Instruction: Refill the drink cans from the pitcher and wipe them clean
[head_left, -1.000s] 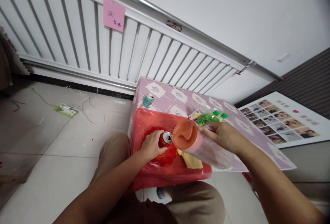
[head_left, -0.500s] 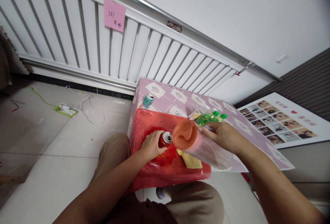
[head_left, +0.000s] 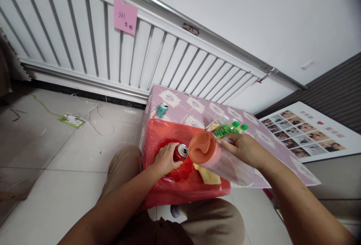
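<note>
My left hand [head_left: 166, 159] is closed around a red drink can [head_left: 181, 152], whose silver top faces up with its mouth open. By its handle, my right hand [head_left: 242, 148] grips a clear pitcher [head_left: 234, 166] with an orange lid [head_left: 201, 148]. The pitcher is tilted, and its lid end is right beside the can's top. Under the can lies a red tray with a wavy rim [head_left: 183, 175], on a red plastic sheet [head_left: 160, 128]. A yellow cloth [head_left: 210, 175] lies below the pitcher.
A teal can [head_left: 161, 110] stands on the patterned tablecloth [head_left: 194, 104]. Several green-capped bottles [head_left: 232, 127] lie behind my right hand. A white radiator [head_left: 158, 57] lines the wall. At right leans a photo board [head_left: 304, 132]; a power strip [head_left: 72, 120] with cables lies on the floor.
</note>
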`<state>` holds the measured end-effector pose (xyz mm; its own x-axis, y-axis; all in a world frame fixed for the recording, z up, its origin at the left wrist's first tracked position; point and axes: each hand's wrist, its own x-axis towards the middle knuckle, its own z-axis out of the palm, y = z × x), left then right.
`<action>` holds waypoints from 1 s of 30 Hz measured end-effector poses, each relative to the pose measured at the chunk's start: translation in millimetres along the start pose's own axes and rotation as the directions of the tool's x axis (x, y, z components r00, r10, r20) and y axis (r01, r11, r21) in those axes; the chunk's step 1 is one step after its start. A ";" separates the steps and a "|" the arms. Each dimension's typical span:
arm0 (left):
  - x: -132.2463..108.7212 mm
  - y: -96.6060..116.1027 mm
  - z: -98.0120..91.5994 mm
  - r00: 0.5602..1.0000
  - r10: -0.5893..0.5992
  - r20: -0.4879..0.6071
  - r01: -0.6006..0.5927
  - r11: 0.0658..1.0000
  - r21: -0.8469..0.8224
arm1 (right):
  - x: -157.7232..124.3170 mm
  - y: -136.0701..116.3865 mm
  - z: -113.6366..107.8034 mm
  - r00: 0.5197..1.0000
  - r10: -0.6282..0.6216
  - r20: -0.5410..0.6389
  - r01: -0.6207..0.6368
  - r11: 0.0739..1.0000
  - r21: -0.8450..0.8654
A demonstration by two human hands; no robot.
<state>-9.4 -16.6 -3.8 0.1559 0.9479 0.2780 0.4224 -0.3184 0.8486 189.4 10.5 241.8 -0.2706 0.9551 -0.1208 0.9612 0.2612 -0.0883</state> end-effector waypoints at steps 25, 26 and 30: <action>-0.2 0.9 -0.9 1.000 -0.008 0.000 0.008 1.000 -0.015 | 0.5 -0.8 0.5 1.000 -0.004 0.017 0.004 1.000 -0.003; -0.3 0.9 -0.9 1.000 -0.008 0.000 0.008 1.000 -0.016 | 0.5 -0.9 0.5 1.000 -0.006 0.018 0.006 1.000 0.000; -0.6 0.6 -0.8 1.000 -0.003 -0.002 0.003 1.000 -0.009 | 0.3 -0.7 0.5 1.000 0.000 0.019 0.000 1.000 -0.003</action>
<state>-9.9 -17.3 -3.1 0.1533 0.9488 0.2763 0.4146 -0.3155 0.8536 188.6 10.6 241.3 -0.2714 0.9523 -0.1395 0.9614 0.2615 -0.0852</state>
